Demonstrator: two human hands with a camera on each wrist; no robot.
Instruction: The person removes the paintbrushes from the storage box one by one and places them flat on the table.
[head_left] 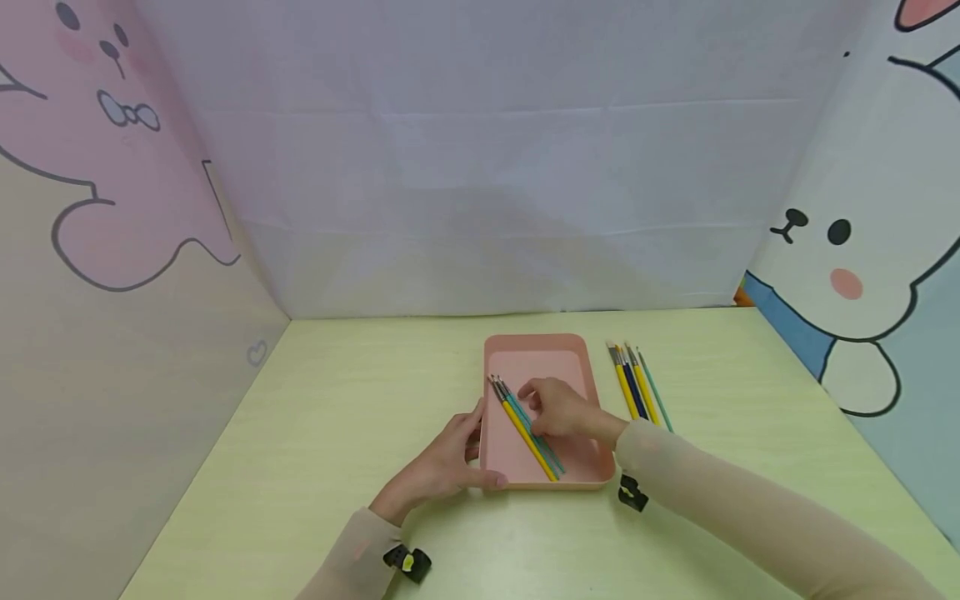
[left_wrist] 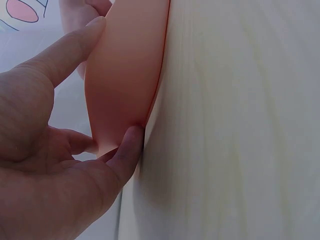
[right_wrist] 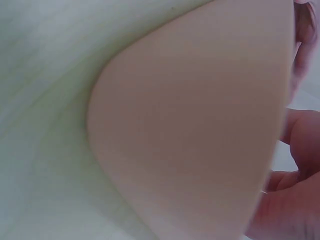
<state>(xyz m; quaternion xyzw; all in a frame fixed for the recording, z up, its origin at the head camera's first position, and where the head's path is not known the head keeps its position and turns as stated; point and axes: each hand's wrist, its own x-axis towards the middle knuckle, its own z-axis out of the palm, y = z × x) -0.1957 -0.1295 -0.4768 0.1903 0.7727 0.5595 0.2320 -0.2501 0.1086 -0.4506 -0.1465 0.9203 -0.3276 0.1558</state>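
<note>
A shallow pink tray (head_left: 585, 467) lies on the table. My left hand (head_left: 442, 458) holds its near left corner, thumb at the front edge and fingers along the left side; in the left wrist view that hand (left_wrist: 55, 165) spans the tray's wall (left_wrist: 125, 65). Inside, yellow and teal paintbrushes (head_left: 528, 439) lie slanted together, tips toward the far left. Over the tray my right hand (head_left: 562, 408) is just right of them, fingers loosely bent and thumb near a teal handle. The right wrist view shows mostly the tray's outer wall (right_wrist: 190, 120), with parts of a hand beyond its rim.
Right of the tray, more paintbrushes (head_left: 636, 383) with yellow, dark blue and green handles lie side by side, partly behind my right forearm. The pale table (head_left: 360, 383) meets a white backdrop (head_left: 487, 208). Cartoon-printed panels stand left and right.
</note>
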